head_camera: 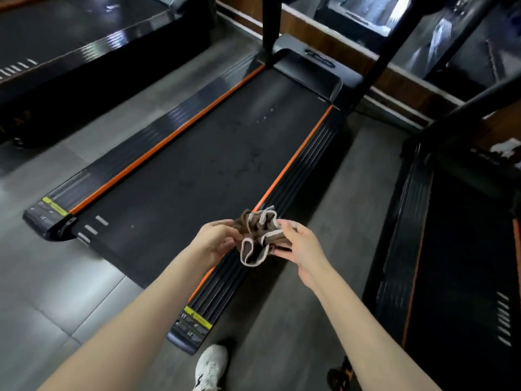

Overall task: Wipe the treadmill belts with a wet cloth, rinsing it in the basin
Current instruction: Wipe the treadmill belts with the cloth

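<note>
A crumpled brown cloth (258,235) with a pale edging hangs between both hands, above the right side rail of the middle treadmill. My left hand (215,241) grips its left end and my right hand (300,244) pinches its right end. The black treadmill belt (197,170) runs diagonally from lower left to upper right, framed by orange strips and ribbed black side rails (310,156). Faint marks show on the belt's middle. No basin is in view.
A second treadmill (456,263) stands close on the right and a third (70,38) at the upper left. Black upright posts (270,21) rise at the far end. The grey tiled floor (70,277) surrounds them. My white shoe (210,368) stands beside the rail's rear corner.
</note>
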